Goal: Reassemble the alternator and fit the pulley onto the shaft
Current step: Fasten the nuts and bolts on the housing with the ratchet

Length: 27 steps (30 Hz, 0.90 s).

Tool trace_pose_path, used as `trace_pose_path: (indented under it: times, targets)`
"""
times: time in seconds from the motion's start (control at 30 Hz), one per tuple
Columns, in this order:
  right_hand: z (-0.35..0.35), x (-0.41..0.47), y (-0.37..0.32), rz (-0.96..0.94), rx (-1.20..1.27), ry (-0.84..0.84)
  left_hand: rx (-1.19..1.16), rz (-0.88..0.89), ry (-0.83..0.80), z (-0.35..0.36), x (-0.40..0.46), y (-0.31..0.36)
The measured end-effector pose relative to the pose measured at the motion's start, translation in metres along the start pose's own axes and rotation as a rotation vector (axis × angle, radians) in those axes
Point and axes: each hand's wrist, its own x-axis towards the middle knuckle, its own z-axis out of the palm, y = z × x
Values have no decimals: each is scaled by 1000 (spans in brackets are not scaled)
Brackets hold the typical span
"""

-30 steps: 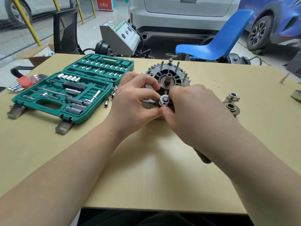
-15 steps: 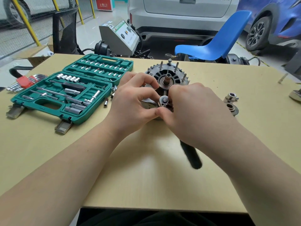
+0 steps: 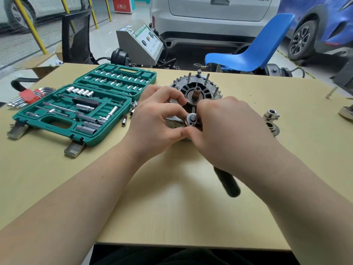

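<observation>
Far left of the worktop (image 3: 57,178): a red holder of hex keys (image 3: 28,95), lying beside an open green socket case (image 3: 84,109) — sockets, bits and extension bars sit in its moulded slots. A few loose sockets (image 3: 128,116) lie just right of the case. Centre: the alternator (image 3: 196,92) rests on the worktop, its shaft (image 3: 196,91) pointing up out of the bearing and bare, long studs standing around the housing rim. Left hand (image 3: 156,121) sits against the alternator's left side, fingers curled over the body, thumb tip at the near edge — grip clamped on the housing. Right hand (image 3: 227,131) is curled over the head of a ratchet (image 3: 191,119) set on the near edge of the alternator; the round chrome head shows between the two hands, and the black handle (image 3: 227,181) sticks out below the wrist toward the near edge, blurred. Right grip is closed around the ratchet near its head; fingertips hidden underneath. Right of the hands: two small metal parts — a nut-like piece (image 3: 271,114) and, just nearer, the pulley (image 3: 272,128) — lie on the worktop, apart from the alternator. Behind the worktop: a grey machine (image 3: 141,44), a blue chair (image 3: 254,48), parked cars.
</observation>
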Motion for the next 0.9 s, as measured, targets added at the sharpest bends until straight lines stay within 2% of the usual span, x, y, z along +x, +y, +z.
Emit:
trace_pose_path:
  times: [0.3, 0.6, 0.7, 0.9]
  targets:
    - [-9, 5, 7, -58, -75, -13, -1, 10, 10, 1, 0, 1]
    - [0, 0, -2, 32, 1, -10, -6, 6, -9, 0, 0, -4]
    - [-4, 2, 2, 0, -55, 20, -8, 10, -4, -1, 0, -4]
    - [-8, 6, 5, -28, -63, -29, 9, 16, -6, 0, 0, -2]
